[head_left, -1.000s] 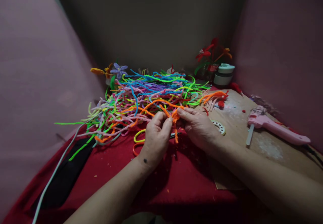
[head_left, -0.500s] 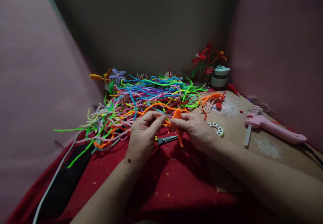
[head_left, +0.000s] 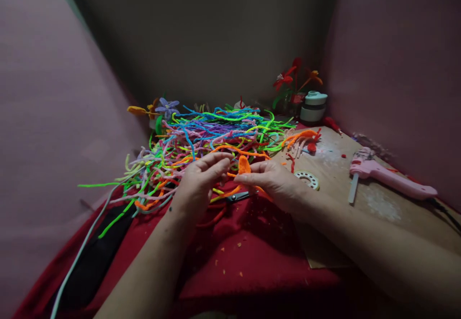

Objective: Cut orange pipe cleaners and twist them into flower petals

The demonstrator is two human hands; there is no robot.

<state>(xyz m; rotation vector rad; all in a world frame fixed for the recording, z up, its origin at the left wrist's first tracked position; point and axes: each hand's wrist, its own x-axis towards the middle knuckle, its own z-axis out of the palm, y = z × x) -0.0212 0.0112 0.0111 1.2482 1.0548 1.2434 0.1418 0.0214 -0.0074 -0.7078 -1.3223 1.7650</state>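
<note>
An orange fuzzy piece [head_left: 244, 165] stands up from the fingertips of my right hand [head_left: 275, 181], whose thumb and fingers pinch it. Just to its left is my left hand [head_left: 201, 177], with thumb and index finger brought close together; whatever lies between them is too small to make out. Beneath the hands, scissors [head_left: 238, 196] rest on the red cloth [head_left: 248, 271], their handles partly hidden. Behind both hands spreads a heap of many-coloured pipe cleaners [head_left: 216, 129].
On the brown board [head_left: 334, 213] at the right lie a pink glue gun [head_left: 392, 177] and a round holed disc [head_left: 307, 180]. A jar [head_left: 313, 107] and fuzzy flowers [head_left: 284, 78] stand behind. A white cable [head_left: 81, 252] crosses a black item [head_left: 97, 256] at left.
My left hand has moved slightly left, away from the orange piece. The orange piece and my right fingertips have shifted a little left, and more of the scissors shows.
</note>
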